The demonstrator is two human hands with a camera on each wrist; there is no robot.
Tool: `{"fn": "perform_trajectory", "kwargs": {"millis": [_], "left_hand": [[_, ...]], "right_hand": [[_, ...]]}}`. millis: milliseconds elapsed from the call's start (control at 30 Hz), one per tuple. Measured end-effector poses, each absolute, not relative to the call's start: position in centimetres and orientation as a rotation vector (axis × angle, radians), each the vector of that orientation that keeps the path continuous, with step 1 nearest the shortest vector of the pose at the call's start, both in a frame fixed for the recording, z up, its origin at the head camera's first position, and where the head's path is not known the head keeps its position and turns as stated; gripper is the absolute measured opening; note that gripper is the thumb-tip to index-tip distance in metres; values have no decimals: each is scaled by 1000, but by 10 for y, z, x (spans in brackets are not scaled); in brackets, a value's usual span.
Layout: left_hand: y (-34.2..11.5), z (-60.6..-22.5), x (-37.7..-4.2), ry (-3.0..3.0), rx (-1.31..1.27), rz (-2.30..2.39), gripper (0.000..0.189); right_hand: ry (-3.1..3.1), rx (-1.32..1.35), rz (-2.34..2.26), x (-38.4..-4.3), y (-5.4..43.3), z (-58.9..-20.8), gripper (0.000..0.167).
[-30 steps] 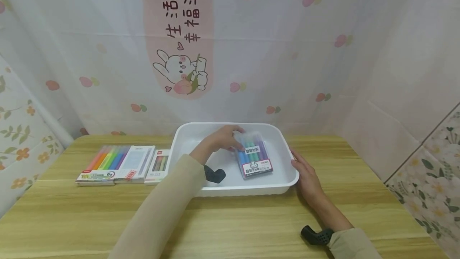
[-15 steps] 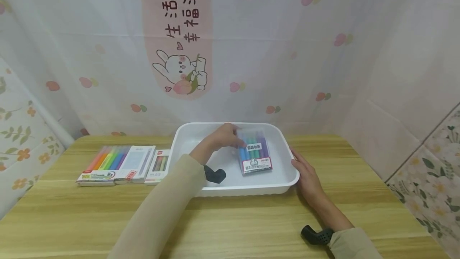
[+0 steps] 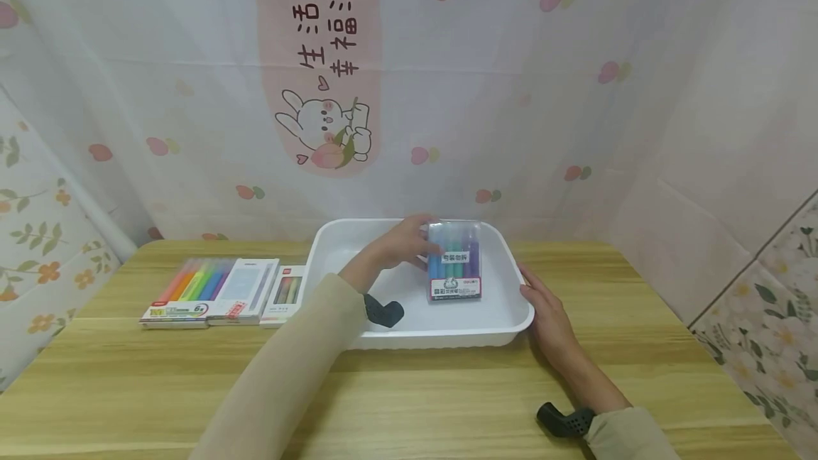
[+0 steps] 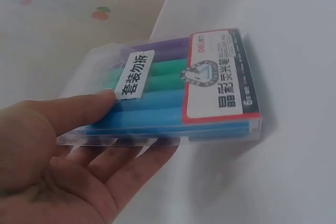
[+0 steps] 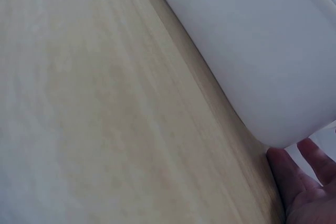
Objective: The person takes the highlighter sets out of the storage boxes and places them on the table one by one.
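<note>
My left hand (image 3: 404, 241) grips a clear plastic pack of highlighters (image 3: 455, 279) over the white tray (image 3: 383, 338). In the left wrist view, the thumb lies on top of the pack (image 4: 157, 85) and the fingers are underneath. Blue, green and purple pens show through the case, which has a white and red label at one end. At the tray's right side, my right hand (image 3: 548, 314) holds the rim, thumb at the edge. The right wrist view has its fingertips (image 5: 278, 158) right at the tray's lower corner.
Left of the tray, a pack of rainbow-coloured pens (image 3: 198, 286), a white and pale blue pack (image 3: 241, 288) and a small white box with coloured sticks pictured on it (image 3: 285, 293) lie side by side on the wooden table (image 3: 447, 403). A printed curtain (image 3: 511, 91) hangs behind.
In my left hand, the highlighter pack has turned from slanted to nearly straight, its near end shifting back and its face coming more towards the head camera. My right hand stays at the tray.
</note>
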State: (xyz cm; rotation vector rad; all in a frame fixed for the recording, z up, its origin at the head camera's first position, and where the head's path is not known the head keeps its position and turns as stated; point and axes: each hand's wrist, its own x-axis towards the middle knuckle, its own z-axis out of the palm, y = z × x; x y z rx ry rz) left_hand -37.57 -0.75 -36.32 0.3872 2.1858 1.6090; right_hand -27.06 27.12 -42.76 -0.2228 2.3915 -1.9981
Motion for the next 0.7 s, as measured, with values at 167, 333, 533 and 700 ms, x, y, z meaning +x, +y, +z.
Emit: {"fn": "perform_trajectory", "kwargs": {"millis": [167, 333, 533, 700], "left_hand": [[-6, -357, -373, 2215, 414, 1571, 72], [-8, -348, -368, 2251, 423, 1565, 71], [-14, -334, -362, 2286, 411, 1670, 65], [-21, -323, -352, 2310, 388, 1719, 66]], "right_hand": [[2392, -204, -1994, -269, 271, -428, 54], [2394, -191, -1998, -269, 271, -428, 54], [2411, -198, -1999, -268, 271, -428, 55], [2392, -203, -2008, -270, 271, -426, 55]]}}
